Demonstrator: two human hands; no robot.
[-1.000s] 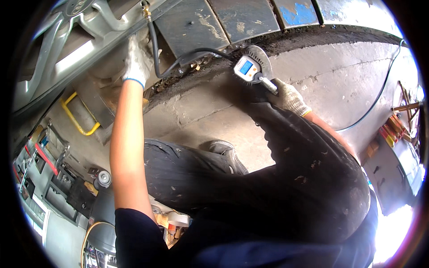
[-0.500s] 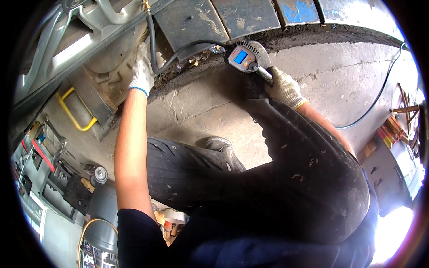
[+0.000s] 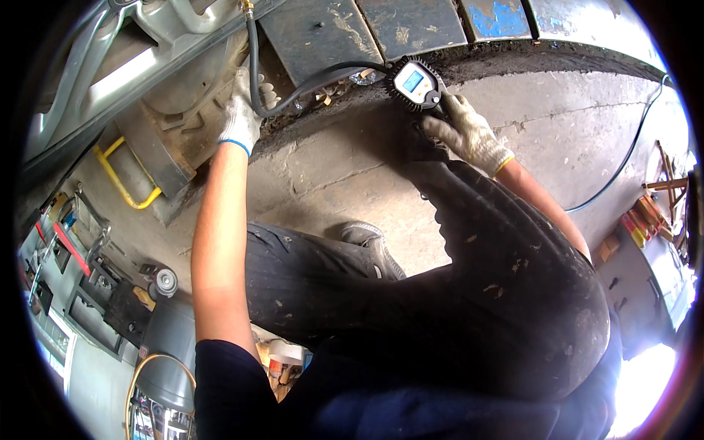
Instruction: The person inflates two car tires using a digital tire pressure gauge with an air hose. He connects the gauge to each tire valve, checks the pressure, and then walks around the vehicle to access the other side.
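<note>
Head view: The digital gauge [image 3: 415, 82] is positioned along the dark strip where the concrete floor [image 3: 557, 147] meets the lower edge of the metal plates [image 3: 323, 37]; whether anything beneath it carries its weight is hidden. Its long axis slopes from the hose end at upper left to the handle end at lower right, directed at the right hand [image 3: 471, 139], which is the nearer hand. The right hand is at the gauge's lower right edge, fingers partly spread and thumb apart; it appears to touch the unit, but how firmly it grips cannot be told. The left hand [image 3: 240, 117] is well apart, to the left and slightly lower, beside the bend of the black hose [image 3: 273, 111], with fingers curled; whether they close on the hose cannot be told. Relative to the hands, the gauge lies up and left of the right, and right of the left. The hose rises to a brass fitting [image 3: 248, 10].
</note>
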